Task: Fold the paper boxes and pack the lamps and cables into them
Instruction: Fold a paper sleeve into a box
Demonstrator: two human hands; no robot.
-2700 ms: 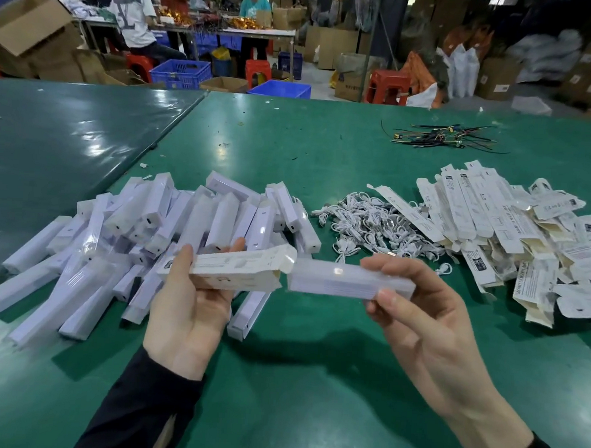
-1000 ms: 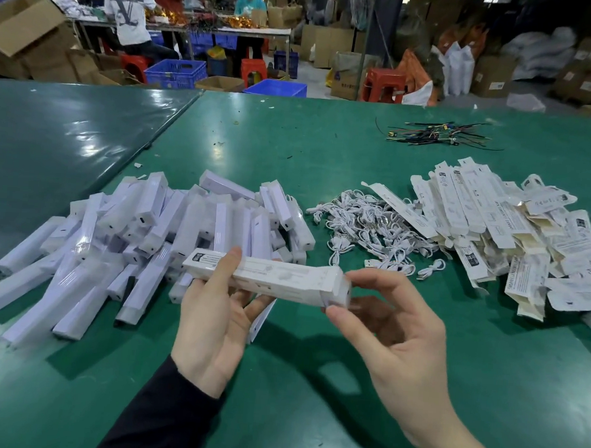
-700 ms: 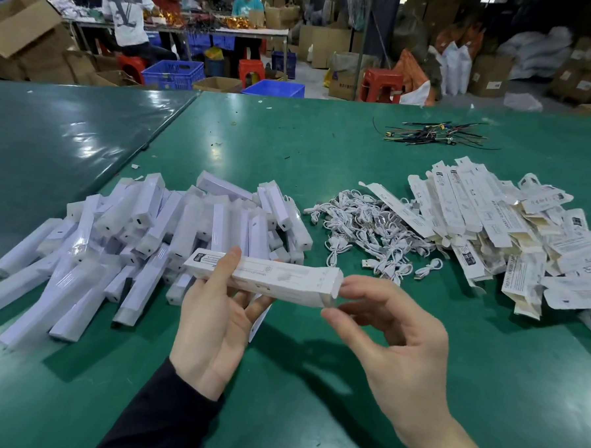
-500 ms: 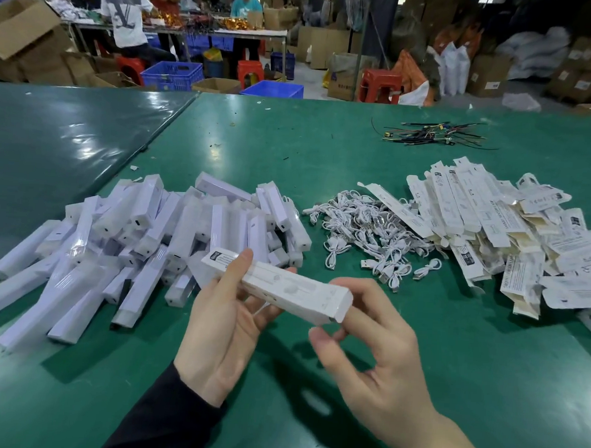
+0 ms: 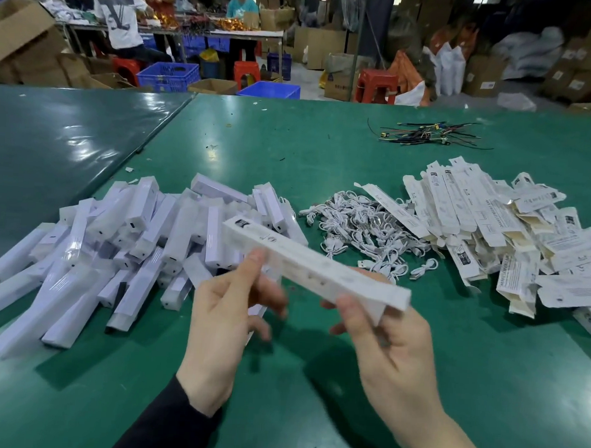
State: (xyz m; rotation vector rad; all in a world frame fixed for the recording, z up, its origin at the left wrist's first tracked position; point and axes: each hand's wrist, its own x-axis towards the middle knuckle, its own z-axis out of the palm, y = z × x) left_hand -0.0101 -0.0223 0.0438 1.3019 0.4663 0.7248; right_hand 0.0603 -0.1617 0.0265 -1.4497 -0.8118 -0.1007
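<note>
Spanning a cluttered workshop, the green table [image 5: 291,148] lies below the left hand [image 5: 220,322] and right hand [image 5: 387,345] gripping a paper box [image 5: 312,262].

box [image 5: 314,266]: white | table [image 5: 291,148]: green | cables [image 5: 362,224]: white | crates [image 5: 168,75]: blue

I see a green table [image 5: 325,150] carrying four heaps. Wrapped lamps [image 5: 115,235] lie piled toward its left edge, a tangle of white cables [image 5: 362,227] sits mid-table just beside them, flat boxes [image 5: 499,231] spread to the right edge, and dark wires [image 5: 425,133] lie near the far edge.
</note>
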